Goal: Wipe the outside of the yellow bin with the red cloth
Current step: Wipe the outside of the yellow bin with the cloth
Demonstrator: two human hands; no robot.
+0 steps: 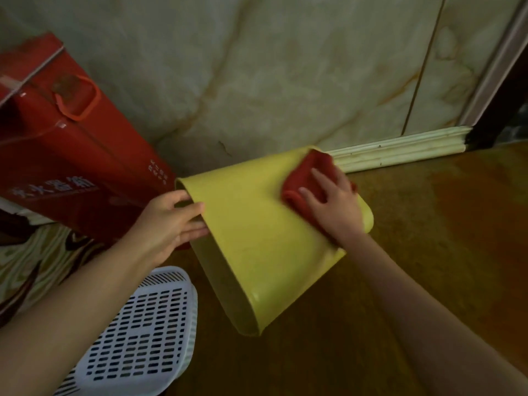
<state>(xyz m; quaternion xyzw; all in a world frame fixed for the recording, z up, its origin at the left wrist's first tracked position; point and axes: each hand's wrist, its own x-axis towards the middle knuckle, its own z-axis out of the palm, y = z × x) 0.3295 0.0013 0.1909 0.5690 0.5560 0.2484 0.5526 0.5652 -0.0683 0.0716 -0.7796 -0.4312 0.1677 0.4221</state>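
The yellow bin (251,241) lies tipped on its side on the brown floor, its open mouth facing left and toward me, its base toward the right. My left hand (168,224) grips the rim at the mouth, fingers curled over the edge. My right hand (331,204) presses the folded red cloth (305,178) flat against the bin's upper outside wall, close to the base end. Part of the cloth is hidden under my palm.
A large red cardboard box (57,155) with a handle leans at the left, touching the bin's mouth end. A white slotted plastic basket (143,335) sits at lower left. A marbled wall and pale skirting board (400,150) run behind the bin. Brown floor extends to the right.
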